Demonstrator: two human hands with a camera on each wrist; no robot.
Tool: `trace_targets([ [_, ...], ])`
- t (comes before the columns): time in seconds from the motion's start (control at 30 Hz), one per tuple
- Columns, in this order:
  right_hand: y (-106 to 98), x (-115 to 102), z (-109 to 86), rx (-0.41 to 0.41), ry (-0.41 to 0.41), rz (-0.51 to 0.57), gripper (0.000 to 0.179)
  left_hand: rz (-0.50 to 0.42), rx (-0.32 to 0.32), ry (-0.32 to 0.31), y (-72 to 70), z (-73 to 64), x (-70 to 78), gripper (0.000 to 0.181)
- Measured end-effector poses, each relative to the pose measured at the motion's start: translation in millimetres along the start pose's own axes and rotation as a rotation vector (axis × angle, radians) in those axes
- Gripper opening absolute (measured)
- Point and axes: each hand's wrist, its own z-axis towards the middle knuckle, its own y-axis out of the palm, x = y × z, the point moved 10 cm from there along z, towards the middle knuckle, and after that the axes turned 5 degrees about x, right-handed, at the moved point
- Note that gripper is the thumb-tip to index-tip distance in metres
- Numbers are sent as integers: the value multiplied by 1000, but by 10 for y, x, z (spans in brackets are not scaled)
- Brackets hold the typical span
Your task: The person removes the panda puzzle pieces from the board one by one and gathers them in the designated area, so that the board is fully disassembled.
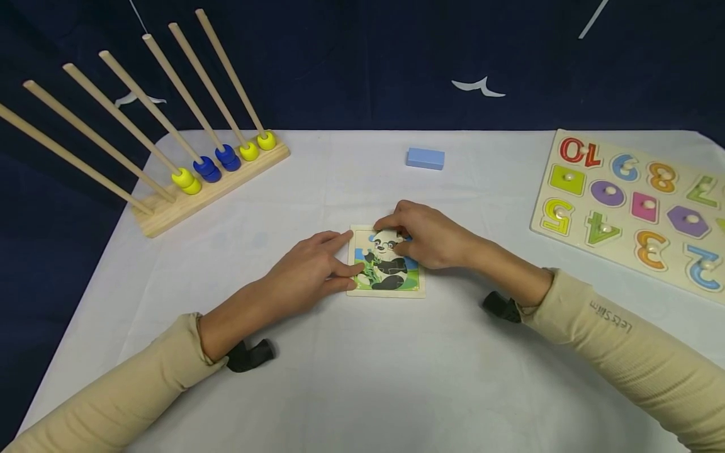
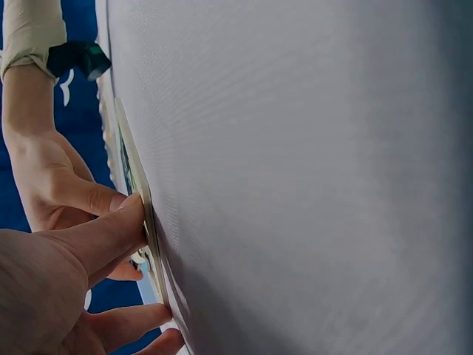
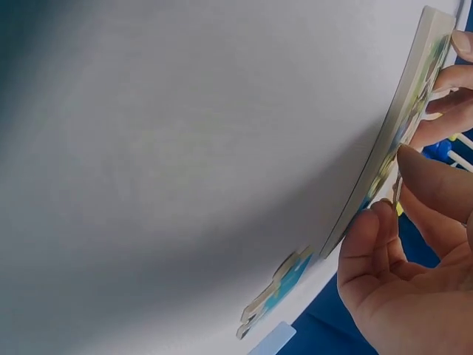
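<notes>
A small panda jigsaw in a pale wooden tray (image 1: 387,294) lies flat in the middle of the table. My left hand (image 1: 303,270) rests against the tray's left side, fingers fairly straight, with one fingertip at the top corner and others over the lower left edge. From the far right side, my right hand (image 1: 433,236) pinches a puzzle piece (image 1: 386,241) bearing the panda's head, between thumb and fingers. The right wrist view shows that piece edge-on at the fingertips, close over the tray. A loose blue puzzle piece (image 3: 277,288) lies beyond the tray; in the head view the right hand hides it.
A blue block (image 1: 425,158) sits at the back of the white-covered table (image 1: 340,377). At the back left stands a wooden bead counter (image 1: 215,189) with tall rods and yellow and blue beads. A number and shape peg puzzle board (image 1: 617,207) lies on the right.
</notes>
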Motion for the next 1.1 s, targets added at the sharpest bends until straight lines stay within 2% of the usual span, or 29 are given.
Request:
trace_targets([
  [0.37, 29, 30, -8, -43, 22, -87, 52, 14, 6, 10, -6, -2, 13, 34],
  [0.63, 16, 7, -69, -17, -10, -49, 37, 12, 11, 14, -10, 1, 16, 34],
  [0.9, -22, -7, -182, 9, -60, -51, 35, 10, 4, 8, -7, -6, 16, 35],
  [1.1, -70, 51, -287, 15, -67, -45, 34, 8, 11, 13, -7, -3, 21, 34],
])
